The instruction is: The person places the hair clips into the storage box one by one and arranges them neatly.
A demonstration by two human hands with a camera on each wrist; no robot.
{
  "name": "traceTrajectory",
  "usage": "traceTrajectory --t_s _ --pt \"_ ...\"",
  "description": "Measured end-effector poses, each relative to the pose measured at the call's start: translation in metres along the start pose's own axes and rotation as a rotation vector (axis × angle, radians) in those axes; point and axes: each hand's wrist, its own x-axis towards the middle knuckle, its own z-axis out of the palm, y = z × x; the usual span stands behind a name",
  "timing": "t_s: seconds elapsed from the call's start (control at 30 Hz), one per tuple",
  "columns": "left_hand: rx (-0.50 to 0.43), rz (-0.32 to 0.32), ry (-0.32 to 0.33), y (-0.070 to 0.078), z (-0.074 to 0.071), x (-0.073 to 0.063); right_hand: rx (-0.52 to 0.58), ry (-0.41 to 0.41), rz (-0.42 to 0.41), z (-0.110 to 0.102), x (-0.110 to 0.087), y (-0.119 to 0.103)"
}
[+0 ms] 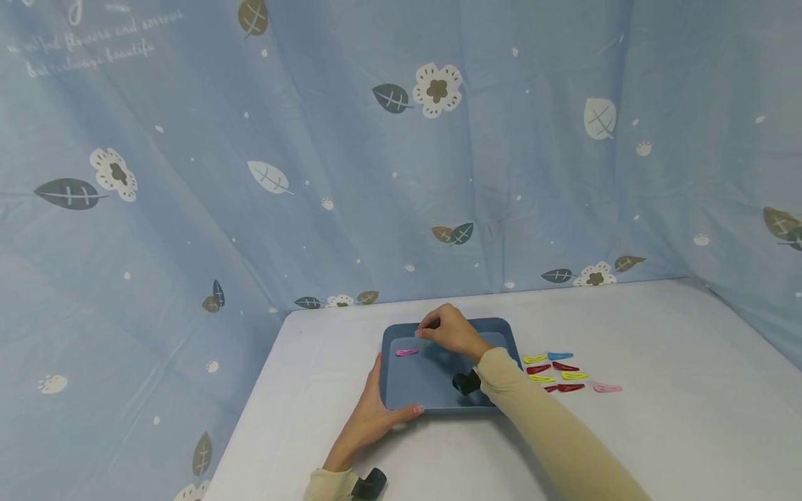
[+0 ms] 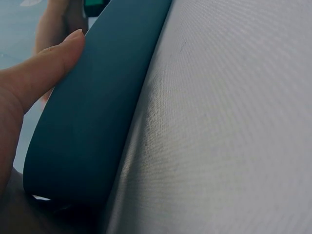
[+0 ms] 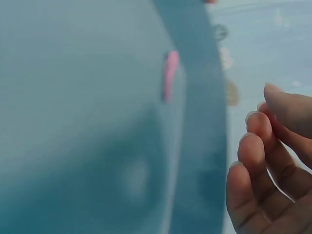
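A blue-grey tray lies on the white table. My left hand rests at its near left corner, fingers along the left side and thumb on the near wall's rim. Inside the tray, toward the far left, lies a single pink hair clip, also seen in the right wrist view as a pink hair clip. Above the tray's far part hovers my right hand. Its fingers bend loosely with the thumb close to the index fingertip, and nothing shows between them.
To the tray's right lie several hair clips: yellow, red, one blue clip and a light pink clip. A blue patterned curtain hangs behind and left of the white table.
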Motion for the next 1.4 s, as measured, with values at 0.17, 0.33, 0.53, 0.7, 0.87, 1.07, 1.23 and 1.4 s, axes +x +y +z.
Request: traceTrajectory --t_s 0.17,0.33,0.53,0.7,0.87,1.07,1.23,1.4 --pt "-0.005 -0.004 0.002 -0.001 0.001 -0.001 0.003 0.039 -0.016 -0.015 -0.01 -0.013" --pt "-0.003 0.003 0.008 0.0 0.001 -0.001 -0.002 0.088 -0.038 -0.035 -0.026 -0.025" --pt "0.001 -0.003 0.009 0.003 0.002 -0.001 -0.017 0.133 -0.061 -0.057 -0.045 -0.029" --pt "0.014 0.009 0.01 0.003 0.001 0.001 -0.025 0.176 -0.061 -0.075 -0.062 -0.031" --pt "0.033 0.0 0.011 0.001 0.001 0.002 -0.041 0.21 -0.067 -0.091 -0.079 -0.03" --pt "0.044 -0.021 0.013 -0.001 0.001 0.0 -0.06 0.236 -0.054 -0.108 -0.1 -0.025" --pt "0.04 -0.016 0.021 -0.002 0.0 -0.002 -0.096 0.272 -0.064 -0.119 -0.115 -0.019" --pt "0.036 -0.008 0.013 -0.002 0.002 0.002 -0.166 0.34 -0.063 -0.135 -0.131 -0.012"
